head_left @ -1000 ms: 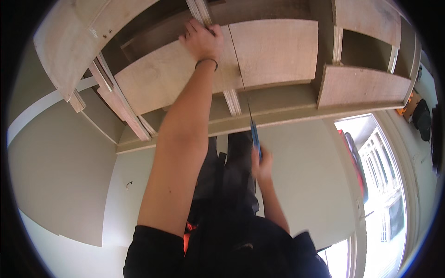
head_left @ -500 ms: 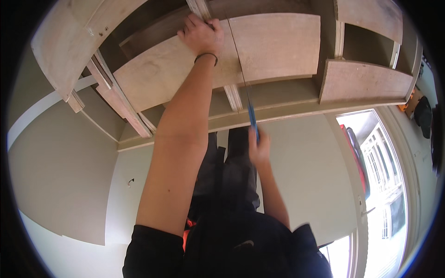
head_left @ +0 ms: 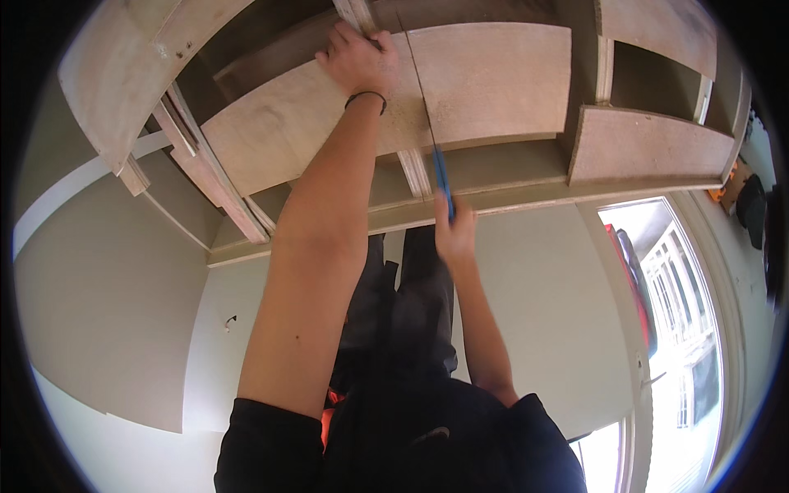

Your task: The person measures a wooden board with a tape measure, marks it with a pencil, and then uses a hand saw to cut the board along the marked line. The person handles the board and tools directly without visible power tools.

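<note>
A pale, curved-edge wooden board [head_left: 493,78] lies across a wooden frame in front of me. My left hand [head_left: 359,62] presses on it, fingers curled over its far edge beside a wooden batten [head_left: 355,12]. In my right hand [head_left: 456,228] is a handsaw [head_left: 443,174] with a blue handle, held at the near side. Its thin dark blade runs away from me across the board, to the right of my left hand, with sawdust-like specks beside it. Seen nearly edge-on, the blade hides how deep the cut goes.
More pale boards lie on the frame, one at the far left [head_left: 123,78] and one at the right [head_left: 649,148]. The frame's front rail [head_left: 509,199] crosses just ahead of my legs. A bright glazed door [head_left: 678,312] stands at the right.
My right hand and the saw have moved forward, away from my body, along the blade's line. My left hand stays in place on the board.
</note>
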`<state>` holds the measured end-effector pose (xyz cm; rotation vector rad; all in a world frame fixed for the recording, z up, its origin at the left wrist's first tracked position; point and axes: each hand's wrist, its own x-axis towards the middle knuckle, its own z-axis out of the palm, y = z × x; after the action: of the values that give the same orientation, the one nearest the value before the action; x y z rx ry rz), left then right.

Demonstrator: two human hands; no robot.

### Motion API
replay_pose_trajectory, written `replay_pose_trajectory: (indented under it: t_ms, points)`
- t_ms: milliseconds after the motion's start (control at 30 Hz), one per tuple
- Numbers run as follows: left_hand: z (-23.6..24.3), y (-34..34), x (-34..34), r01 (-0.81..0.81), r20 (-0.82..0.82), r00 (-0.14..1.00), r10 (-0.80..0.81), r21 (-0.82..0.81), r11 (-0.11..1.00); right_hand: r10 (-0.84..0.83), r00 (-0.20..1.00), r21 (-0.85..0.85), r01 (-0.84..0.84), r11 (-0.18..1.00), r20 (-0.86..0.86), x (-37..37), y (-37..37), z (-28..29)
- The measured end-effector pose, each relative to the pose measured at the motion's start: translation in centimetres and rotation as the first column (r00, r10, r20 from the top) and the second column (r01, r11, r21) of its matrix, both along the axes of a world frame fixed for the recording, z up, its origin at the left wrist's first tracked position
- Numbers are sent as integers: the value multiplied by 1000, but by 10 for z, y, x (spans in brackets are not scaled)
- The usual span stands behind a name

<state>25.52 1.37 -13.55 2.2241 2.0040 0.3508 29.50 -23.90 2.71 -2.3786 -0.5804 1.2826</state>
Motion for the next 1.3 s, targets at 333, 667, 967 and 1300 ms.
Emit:
replay_pose_trajectory:
  t_ms: [333,667,967,1300]
  points:
    - [6,3,-4,7,36,999,-6,-48,999,-118,987,-28,116,993,-105,-21,-122,98]
    - [7,19,-8,-11,242,970,3,32,999,-165,981,-83,156,984,-106,-20,-72,129]
    - [18,-11,-12,82,162,981,-111,174,981,-139,982,-79,130,988,-125,-4,-40,133]
    - [9,-34,-7,57,96,994,-59,20,998,-103,985,-144,83,986,-137,15,-37,144]
